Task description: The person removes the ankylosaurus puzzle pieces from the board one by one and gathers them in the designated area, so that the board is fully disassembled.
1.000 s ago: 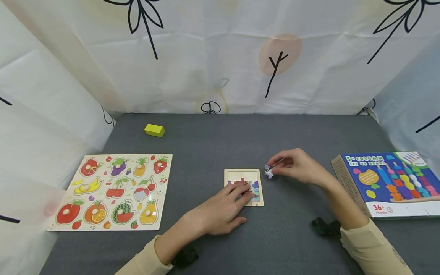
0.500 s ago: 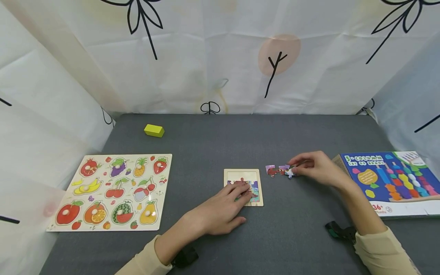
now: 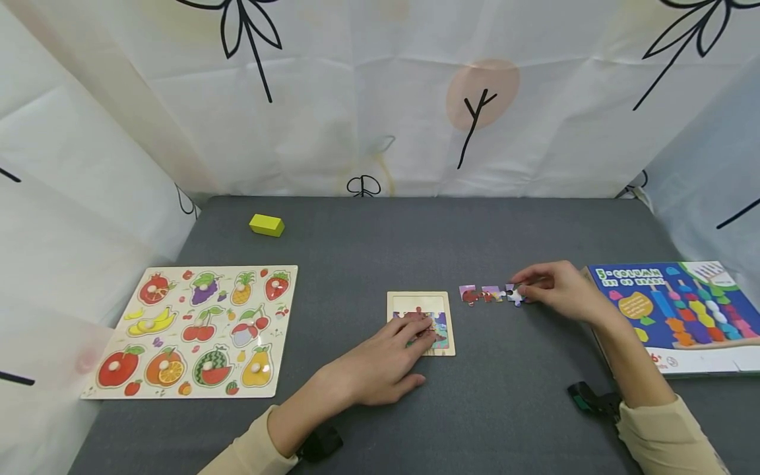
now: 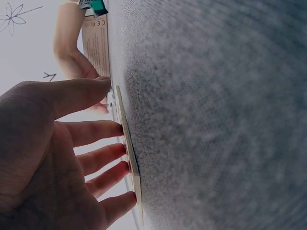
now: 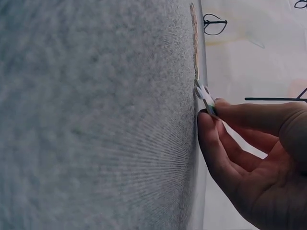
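Note:
My left hand (image 3: 388,361) rests its fingertips on a small wooden tray puzzle (image 3: 418,300), whose lower part shows a coloured picture, partly hidden under the fingers. In the left wrist view the fingers (image 4: 103,155) touch the top of the thin board. To the right of the tray, my right hand (image 3: 555,290) pinches a white and purple jigsaw piece (image 3: 514,295) between thumb and fingers. The right wrist view shows that piece (image 5: 205,98) tilted, one edge near the table. Beside it on the table lie a red and purple piece (image 3: 468,295) and another purple piece (image 3: 490,294).
A fruit peg puzzle board (image 3: 202,333) lies at the left. Behind it sits a yellow-green block (image 3: 267,225). A blue game box (image 3: 683,310) stands at the right, just beyond my right hand. White printed cloth (image 3: 368,99) hangs behind the grey table (image 3: 368,251).
My right hand has moved right with the piece it pinches, uncovering the two pieces on the table to its left. The left hand stays on the wooden tray.

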`<state>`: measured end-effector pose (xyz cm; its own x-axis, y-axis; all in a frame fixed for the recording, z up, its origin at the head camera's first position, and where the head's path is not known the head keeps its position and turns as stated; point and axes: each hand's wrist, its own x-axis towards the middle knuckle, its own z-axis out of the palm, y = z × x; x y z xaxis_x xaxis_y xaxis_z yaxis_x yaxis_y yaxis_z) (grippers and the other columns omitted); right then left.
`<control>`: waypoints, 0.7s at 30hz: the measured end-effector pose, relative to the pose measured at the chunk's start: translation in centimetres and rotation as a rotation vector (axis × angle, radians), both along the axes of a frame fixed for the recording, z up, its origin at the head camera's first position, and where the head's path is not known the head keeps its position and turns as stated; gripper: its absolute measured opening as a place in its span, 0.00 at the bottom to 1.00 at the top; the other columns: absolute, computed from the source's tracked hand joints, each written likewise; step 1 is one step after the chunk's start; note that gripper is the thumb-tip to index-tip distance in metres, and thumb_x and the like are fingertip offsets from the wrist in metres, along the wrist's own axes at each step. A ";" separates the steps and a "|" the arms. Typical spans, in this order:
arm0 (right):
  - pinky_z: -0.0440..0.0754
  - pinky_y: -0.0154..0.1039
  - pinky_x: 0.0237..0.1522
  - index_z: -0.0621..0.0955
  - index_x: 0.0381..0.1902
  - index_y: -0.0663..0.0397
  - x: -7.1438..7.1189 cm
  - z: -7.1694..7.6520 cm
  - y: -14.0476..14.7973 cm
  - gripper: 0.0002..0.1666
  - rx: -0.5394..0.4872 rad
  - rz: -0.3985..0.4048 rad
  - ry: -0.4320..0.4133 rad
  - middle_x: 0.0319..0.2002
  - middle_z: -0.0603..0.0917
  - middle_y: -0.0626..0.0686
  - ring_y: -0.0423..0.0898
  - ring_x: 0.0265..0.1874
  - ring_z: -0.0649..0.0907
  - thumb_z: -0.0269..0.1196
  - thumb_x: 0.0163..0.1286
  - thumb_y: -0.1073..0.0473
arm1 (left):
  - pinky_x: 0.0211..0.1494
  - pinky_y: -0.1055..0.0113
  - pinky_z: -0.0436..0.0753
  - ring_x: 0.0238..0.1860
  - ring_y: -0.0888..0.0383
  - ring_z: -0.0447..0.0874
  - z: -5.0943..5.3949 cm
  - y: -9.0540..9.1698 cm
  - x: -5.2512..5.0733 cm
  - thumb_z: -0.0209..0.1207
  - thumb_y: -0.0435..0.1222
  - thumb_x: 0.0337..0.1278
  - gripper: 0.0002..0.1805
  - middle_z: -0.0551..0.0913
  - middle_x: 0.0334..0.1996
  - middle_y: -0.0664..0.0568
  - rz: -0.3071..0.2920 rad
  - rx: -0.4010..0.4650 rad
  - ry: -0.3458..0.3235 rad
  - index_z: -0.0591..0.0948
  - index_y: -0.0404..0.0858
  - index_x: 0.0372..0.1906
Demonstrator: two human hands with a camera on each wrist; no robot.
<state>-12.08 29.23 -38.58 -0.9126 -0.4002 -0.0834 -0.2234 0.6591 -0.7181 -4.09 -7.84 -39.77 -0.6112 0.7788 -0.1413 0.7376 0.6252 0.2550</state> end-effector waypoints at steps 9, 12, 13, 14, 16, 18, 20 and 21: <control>0.83 0.31 0.35 0.87 0.57 0.67 -0.4 0.0 -0.1 0.13 0.050 -0.014 -0.037 0.49 0.91 0.63 0.29 0.38 0.85 0.64 0.79 0.67 | 0.89 0.55 0.63 0.87 0.49 0.58 0.0 0.0 -0.1 0.57 0.51 0.82 0.36 0.62 0.86 0.47 -0.005 -0.008 -0.012 0.66 0.41 0.84; 0.82 0.31 0.35 0.87 0.57 0.67 -0.4 0.2 -0.1 0.14 0.071 -0.025 -0.028 0.48 0.92 0.63 0.29 0.37 0.85 0.64 0.79 0.66 | 0.89 0.55 0.64 0.87 0.49 0.59 0.0 0.1 -0.1 0.58 0.51 0.82 0.36 0.62 0.86 0.47 -0.004 -0.006 -0.012 0.66 0.41 0.84; 0.82 0.31 0.35 0.88 0.57 0.66 -0.4 0.3 0.0 0.14 0.079 -0.032 -0.027 0.48 0.92 0.63 0.29 0.37 0.85 0.65 0.79 0.65 | 0.88 0.55 0.64 0.87 0.49 0.59 0.0 0.1 -0.1 0.58 0.51 0.82 0.36 0.62 0.86 0.47 -0.004 -0.005 -0.012 0.67 0.41 0.84; 0.82 0.31 0.36 0.88 0.57 0.65 -0.3 0.4 -0.1 0.14 0.083 -0.040 -0.027 0.48 0.92 0.63 0.29 0.37 0.86 0.65 0.79 0.65 | 0.88 0.55 0.64 0.87 0.49 0.59 0.0 0.0 -0.1 0.58 0.51 0.82 0.36 0.62 0.86 0.47 -0.004 -0.004 -0.011 0.67 0.41 0.84; 0.82 0.31 0.36 0.88 0.57 0.64 -0.3 0.6 0.0 0.14 0.089 -0.052 -0.024 0.49 0.92 0.62 0.30 0.37 0.86 0.66 0.79 0.64 | 0.88 0.55 0.64 0.87 0.49 0.59 0.0 0.0 0.0 0.58 0.51 0.82 0.36 0.63 0.86 0.47 -0.004 -0.001 -0.012 0.67 0.41 0.84; 0.81 0.31 0.37 0.89 0.56 0.63 -0.2 0.7 -0.1 0.14 0.082 -0.058 -0.020 0.48 0.93 0.61 0.30 0.38 0.86 0.67 0.78 0.63 | 0.88 0.55 0.64 0.87 0.49 0.59 0.0 0.0 0.0 0.58 0.51 0.82 0.36 0.63 0.86 0.47 -0.002 -0.001 -0.013 0.67 0.42 0.84; 0.82 0.31 0.37 0.89 0.56 0.63 -0.1 0.7 -0.2 0.14 0.059 -0.049 -0.018 0.48 0.93 0.61 0.29 0.38 0.86 0.67 0.78 0.63 | 0.88 0.55 0.65 0.87 0.49 0.59 0.0 0.0 -0.1 0.58 0.51 0.82 0.35 0.63 0.85 0.47 -0.001 0.001 -0.015 0.68 0.42 0.84; 0.82 0.30 0.37 0.89 0.56 0.63 -0.1 0.7 -0.3 0.13 0.049 -0.039 -0.011 0.48 0.93 0.62 0.29 0.38 0.86 0.67 0.78 0.64 | 0.88 0.55 0.65 0.87 0.49 0.59 0.0 0.0 -0.1 0.58 0.51 0.82 0.35 0.63 0.85 0.47 0.000 0.002 -0.014 0.68 0.42 0.84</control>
<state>-12.19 28.95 -37.86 -0.9263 -0.3596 -0.1124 -0.1888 0.7014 -0.6873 -4.16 -7.87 -39.73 -0.6089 0.7793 -0.1483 0.7341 0.6244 0.2669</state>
